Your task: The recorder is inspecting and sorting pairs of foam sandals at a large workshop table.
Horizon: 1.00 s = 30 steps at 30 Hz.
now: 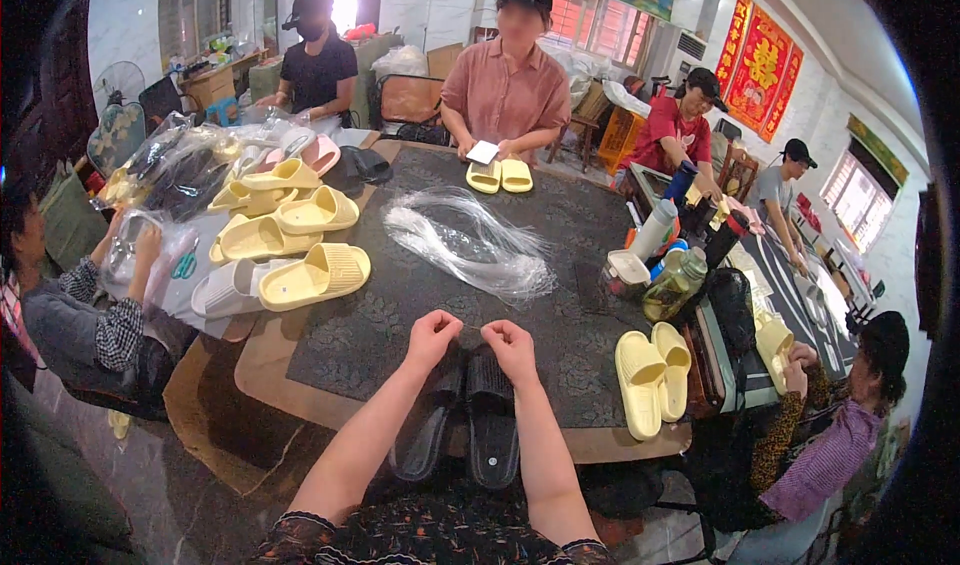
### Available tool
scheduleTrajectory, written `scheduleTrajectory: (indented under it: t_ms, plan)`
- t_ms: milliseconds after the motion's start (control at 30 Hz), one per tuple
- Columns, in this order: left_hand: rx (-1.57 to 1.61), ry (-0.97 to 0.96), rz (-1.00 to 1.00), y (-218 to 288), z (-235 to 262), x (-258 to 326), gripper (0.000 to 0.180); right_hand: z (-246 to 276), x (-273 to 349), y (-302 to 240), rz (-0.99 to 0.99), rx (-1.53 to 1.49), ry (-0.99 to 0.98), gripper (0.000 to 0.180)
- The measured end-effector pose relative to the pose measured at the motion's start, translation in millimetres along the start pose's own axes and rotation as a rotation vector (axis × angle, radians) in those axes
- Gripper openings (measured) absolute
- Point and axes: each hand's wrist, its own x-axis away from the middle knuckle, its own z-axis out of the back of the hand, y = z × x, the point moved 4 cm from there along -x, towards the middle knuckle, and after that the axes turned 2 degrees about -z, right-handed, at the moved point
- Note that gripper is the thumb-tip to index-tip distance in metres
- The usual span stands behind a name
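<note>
My left hand [433, 340] and my right hand [508, 350] are closed in pinches, held close together above the table's near edge. A thin strand [470, 327] spans the small gap between my fingertips; its ends are hidden in the fingers. Directly below lies a pair of black slippers, the left slipper [416, 445] partly behind my forearm and the right slipper [492, 435] with its toe away from me. Beyond my hands, a loose bundle of clear plastic strands [470, 245] is spread over the dark tabletop [350, 350].
Several yellow slippers [315, 277] are heaped at the left beside clear plastic bags [180, 165]. Another yellow pair [642, 385] sits at the right edge, near bottles and a jar [675, 285]. Across the table, a person [512, 90] stands behind a yellow pair [500, 176]. Other people work around both sides.
</note>
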Motion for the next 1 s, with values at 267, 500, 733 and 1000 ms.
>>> scheduleTrajectory:
  t_ms: [267,500,733,1000]
  plan:
    - [0.194,0.139,0.14,-7,13,-4,0.011,11,52,-76,0.345,0.266,0.122,0.011]
    - [0.175,0.142,0.161,-4,15,-3,0.011,1,132,-82,-0.006,0.788,-0.448,0.047]
    - [0.174,0.118,0.112,-4,9,-7,0.012,-37,114,-56,0.027,0.943,-0.2,0.06]
    - [-0.023,0.133,-0.043,26,39,5,0.033,-39,107,-24,0.075,0.811,-0.074,0.045]
